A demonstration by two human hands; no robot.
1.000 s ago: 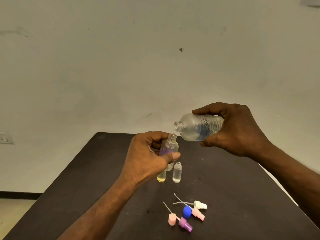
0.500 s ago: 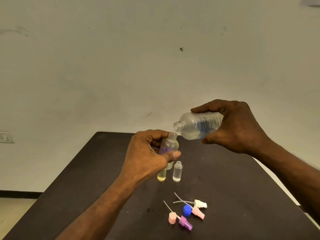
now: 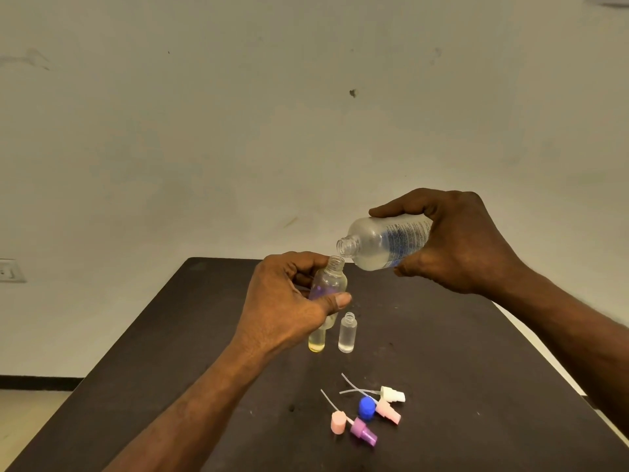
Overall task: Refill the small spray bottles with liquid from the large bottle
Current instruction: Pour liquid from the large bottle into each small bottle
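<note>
Pouring is only starting: right hand [image 3: 466, 240] is gripping the tilted large bottle [image 3: 381, 243] just above the open small bottle [image 3: 328, 284] the left hand [image 3: 286, 301] is clasping, two vials [image 3: 347, 332] below still waiting uncapped.

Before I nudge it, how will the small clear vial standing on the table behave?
The clear vial is tall, narrow and uncapped, so a push up high would probably tip and spill it. It looks like light plastic, so it may skid on the table. On its side, it would likely roll.
</note>
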